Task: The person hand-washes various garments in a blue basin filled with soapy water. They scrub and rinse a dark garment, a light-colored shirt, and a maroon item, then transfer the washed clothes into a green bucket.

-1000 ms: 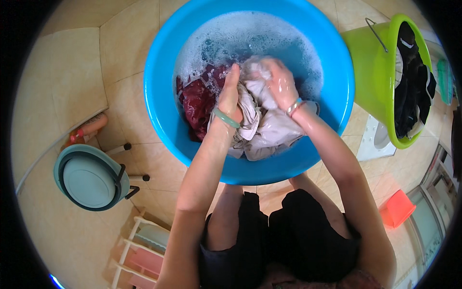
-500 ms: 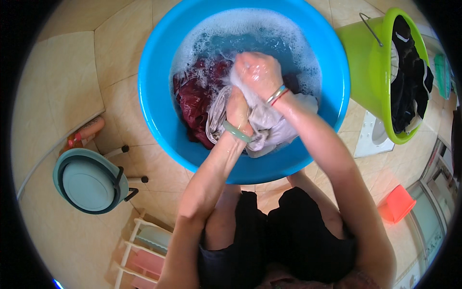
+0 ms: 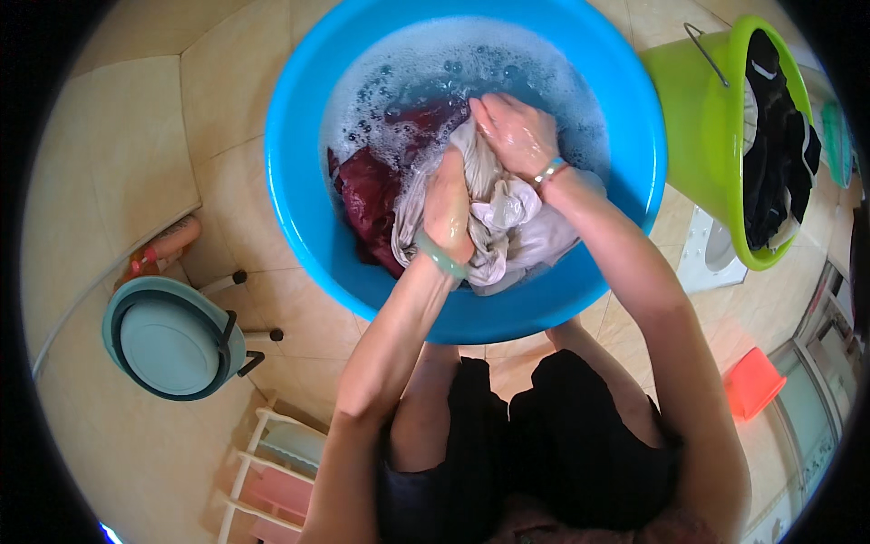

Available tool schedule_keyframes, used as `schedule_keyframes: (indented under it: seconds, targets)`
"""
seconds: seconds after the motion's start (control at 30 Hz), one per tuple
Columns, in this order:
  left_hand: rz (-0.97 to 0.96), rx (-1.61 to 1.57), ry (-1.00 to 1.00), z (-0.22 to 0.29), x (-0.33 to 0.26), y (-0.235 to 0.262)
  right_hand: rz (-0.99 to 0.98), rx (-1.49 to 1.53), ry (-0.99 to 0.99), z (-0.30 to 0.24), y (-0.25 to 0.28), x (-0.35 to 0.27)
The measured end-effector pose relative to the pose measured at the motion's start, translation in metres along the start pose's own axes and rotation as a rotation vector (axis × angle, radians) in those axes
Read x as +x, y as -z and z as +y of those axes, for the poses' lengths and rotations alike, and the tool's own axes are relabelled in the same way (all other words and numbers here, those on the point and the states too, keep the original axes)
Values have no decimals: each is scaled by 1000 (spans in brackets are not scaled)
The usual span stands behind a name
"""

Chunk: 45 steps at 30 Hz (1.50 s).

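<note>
Both hands are gripping the pale wet garment (image 3: 507,222) in the blue basin (image 3: 299,208), left hand (image 3: 449,204) fingers clenching bunched cloth, right hand (image 3: 514,131) fingers curling over its far fold beside the maroon cloth (image 3: 372,195), likely risking suds slopping over the rim.

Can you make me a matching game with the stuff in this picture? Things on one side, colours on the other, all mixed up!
Things:
1. big basin
2. bucket of clothes
3. cloth under both hands
4. bracelet on the left wrist

Colours:
A. pale green
B. bright blue
C. whitish grey
D. lime green

Pairs: 1-B, 2-D, 3-C, 4-A
</note>
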<state>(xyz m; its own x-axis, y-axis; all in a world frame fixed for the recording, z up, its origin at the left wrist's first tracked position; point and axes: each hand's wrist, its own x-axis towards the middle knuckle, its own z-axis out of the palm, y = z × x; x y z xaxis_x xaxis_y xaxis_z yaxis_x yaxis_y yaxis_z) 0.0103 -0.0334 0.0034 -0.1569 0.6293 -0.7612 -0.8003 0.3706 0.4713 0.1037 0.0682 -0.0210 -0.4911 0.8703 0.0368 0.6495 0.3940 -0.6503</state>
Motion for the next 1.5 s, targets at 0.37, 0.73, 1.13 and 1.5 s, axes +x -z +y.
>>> schedule_keyframes:
  seconds: [0.37,0.73,1.13,1.5]
  targets:
    - [466,1424,-1045,26,13,43,2,238,-319,78,13,-9]
    - [119,957,-612,50,33,14,300,348,-601,74,-9,11]
    - [-221,16,-231,25,73,29,-36,185,-303,22,-14,5]
    - [-346,-73,-315,6,38,3,29,56,234,-43,-5,-4]
